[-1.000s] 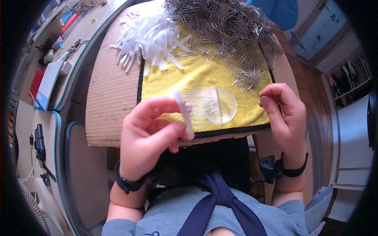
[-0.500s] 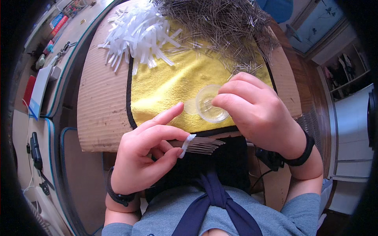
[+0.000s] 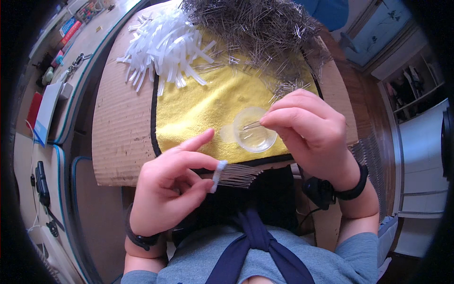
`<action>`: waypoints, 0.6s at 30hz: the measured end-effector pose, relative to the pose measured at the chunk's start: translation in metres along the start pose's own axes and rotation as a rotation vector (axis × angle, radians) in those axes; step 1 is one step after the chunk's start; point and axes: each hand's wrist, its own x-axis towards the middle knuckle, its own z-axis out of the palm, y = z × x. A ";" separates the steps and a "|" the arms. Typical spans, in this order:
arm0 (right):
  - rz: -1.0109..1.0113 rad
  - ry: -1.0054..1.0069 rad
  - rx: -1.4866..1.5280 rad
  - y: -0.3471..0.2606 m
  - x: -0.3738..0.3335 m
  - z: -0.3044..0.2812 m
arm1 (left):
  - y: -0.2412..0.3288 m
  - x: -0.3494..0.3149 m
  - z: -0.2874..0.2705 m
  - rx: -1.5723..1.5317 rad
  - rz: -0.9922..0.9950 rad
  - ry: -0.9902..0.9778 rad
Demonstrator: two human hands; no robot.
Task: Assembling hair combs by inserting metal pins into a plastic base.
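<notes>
Between its thumb and fingers, my left hand (image 3: pixel 165 194) pinches a short white plastic strip (image 3: pixel 218 177). A row of several thin metal pins (image 3: pixel 240 176) sticks out of that strip toward the right, and the index finger is stretched away from it. My right hand (image 3: pixel 312 137) is closed in a pinch on a thin metal pin (image 3: pixel 252 125), perhaps more than one. This pin slants over a small round clear plastic dish (image 3: pixel 256 148), where some short shiny pieces lie. The dish rests on a yellow cloth (image 3: pixel 189 120) with a black border.
A heap of white plastic strips (image 3: pixel 165 45) lies at the far left of the cloth. Beside it spreads a large tangled pile of metal pins (image 3: pixel 260 28). Under the cloth is a cardboard sheet (image 3: pixel 120 132). A desk with small items (image 3: pixel 78 61) stands along the left.
My right hand has drawn back slightly from the dish, and the pin now shows at its fingertips. My left hand has shifted a little left with the strip.
</notes>
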 end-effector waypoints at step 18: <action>0.313 0.634 0.628 -0.028 -0.026 0.028 | 0.003 0.028 0.014 -0.493 0.091 0.357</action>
